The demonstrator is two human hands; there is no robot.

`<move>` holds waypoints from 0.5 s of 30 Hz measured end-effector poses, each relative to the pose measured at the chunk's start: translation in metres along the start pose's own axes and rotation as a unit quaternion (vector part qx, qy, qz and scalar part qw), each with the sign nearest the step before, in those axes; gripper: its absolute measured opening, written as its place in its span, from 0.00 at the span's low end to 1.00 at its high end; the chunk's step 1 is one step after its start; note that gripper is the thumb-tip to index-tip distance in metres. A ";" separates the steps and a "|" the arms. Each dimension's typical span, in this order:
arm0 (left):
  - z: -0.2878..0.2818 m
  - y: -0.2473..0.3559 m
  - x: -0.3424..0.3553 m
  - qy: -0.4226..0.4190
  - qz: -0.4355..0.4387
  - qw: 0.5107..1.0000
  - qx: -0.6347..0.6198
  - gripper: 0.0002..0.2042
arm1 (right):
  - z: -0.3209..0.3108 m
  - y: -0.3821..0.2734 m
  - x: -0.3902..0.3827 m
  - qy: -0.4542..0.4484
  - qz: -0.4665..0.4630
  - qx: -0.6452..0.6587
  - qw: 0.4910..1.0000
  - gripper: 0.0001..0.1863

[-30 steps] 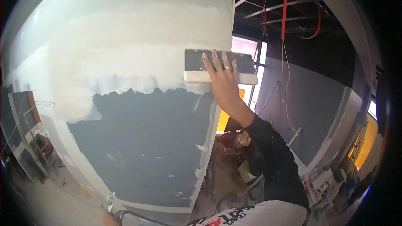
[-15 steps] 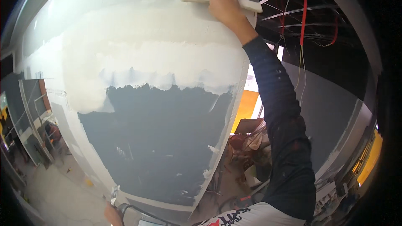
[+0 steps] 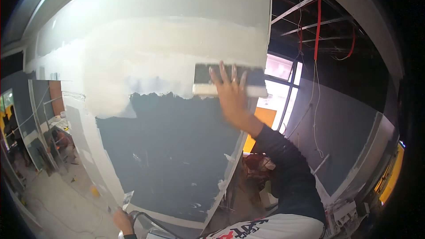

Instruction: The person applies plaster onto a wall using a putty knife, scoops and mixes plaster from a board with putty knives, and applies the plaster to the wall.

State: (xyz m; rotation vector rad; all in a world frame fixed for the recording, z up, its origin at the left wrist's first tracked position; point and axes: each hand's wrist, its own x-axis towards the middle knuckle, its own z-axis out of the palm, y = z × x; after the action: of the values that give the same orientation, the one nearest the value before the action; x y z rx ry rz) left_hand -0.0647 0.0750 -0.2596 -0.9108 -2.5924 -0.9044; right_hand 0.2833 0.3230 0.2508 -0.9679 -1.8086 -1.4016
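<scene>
My right hand (image 3: 232,93) presses a wide plastering blade (image 3: 205,74) against the wall, its fingers spread over the dark face and the thumb out of sight. A thick pale strip runs along the blade's lower side. It lies across fresh-looking white compound (image 3: 106,73) just above the bare grey-blue part of the wall panel (image 3: 164,150), its right end reaching past the panel's edge. Low at the left, my left hand (image 3: 121,221) is closed around what looks like a putty knife (image 3: 127,198), its small metal blade pointing up; the handle is hidden.
A black hose or strap (image 3: 150,219) curves beside my left hand. Beyond the panel's right edge are a window (image 3: 281,88), hanging wires in red sleeves (image 3: 318,26) and piled materials (image 3: 259,168). Stacked debris (image 3: 345,217) lies at lower right. A dusty floor (image 3: 57,199) stretches left.
My right hand has drawn the blade down the wall from near the top edge to just above the grey-blue area, the arm bending. The left hand is slightly higher, its tool showing more.
</scene>
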 end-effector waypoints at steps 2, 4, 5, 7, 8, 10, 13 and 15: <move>-0.005 -0.004 -0.003 -0.012 -0.006 1.000 0.005 0.06 | -0.016 0.015 0.043 0.041 -0.006 -0.010 0.999 0.33; -0.004 -0.002 -0.003 -0.017 -0.004 1.000 0.016 0.05 | -0.028 0.037 0.103 0.096 -0.014 -0.036 0.995 0.31; -0.004 -0.002 -0.002 -0.025 0.005 0.999 0.027 0.05 | -0.028 0.045 0.133 0.112 -0.016 -0.046 0.992 0.31; -0.003 -0.004 -0.002 -0.056 -0.019 0.998 0.039 0.05 | -0.019 0.051 0.193 0.132 -0.014 -0.065 0.989 0.31; 0.001 -0.008 -0.002 -0.047 -0.010 0.998 0.041 0.05 | -0.014 0.049 0.213 0.137 -0.018 -0.054 0.989 0.31; 0.003 -0.004 0.002 -0.037 -0.004 0.998 0.047 0.05 | -0.010 0.047 0.237 0.078 0.045 -0.079 0.993 0.30; 0.004 -0.001 0.001 -0.014 -0.007 1.000 0.020 0.02 | 0.021 0.028 0.218 0.094 0.076 -0.041 0.992 0.29; 0.003 -0.002 0.002 -0.023 -0.007 0.999 0.025 0.03 | 0.036 0.002 0.180 0.104 0.082 -0.055 0.990 0.30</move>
State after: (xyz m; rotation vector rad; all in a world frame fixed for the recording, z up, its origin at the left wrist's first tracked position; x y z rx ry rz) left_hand -0.0681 0.0767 -0.2624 -0.9111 -2.6514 -0.8279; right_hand 0.1897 0.3882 0.3949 -0.9639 -1.4806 -1.4533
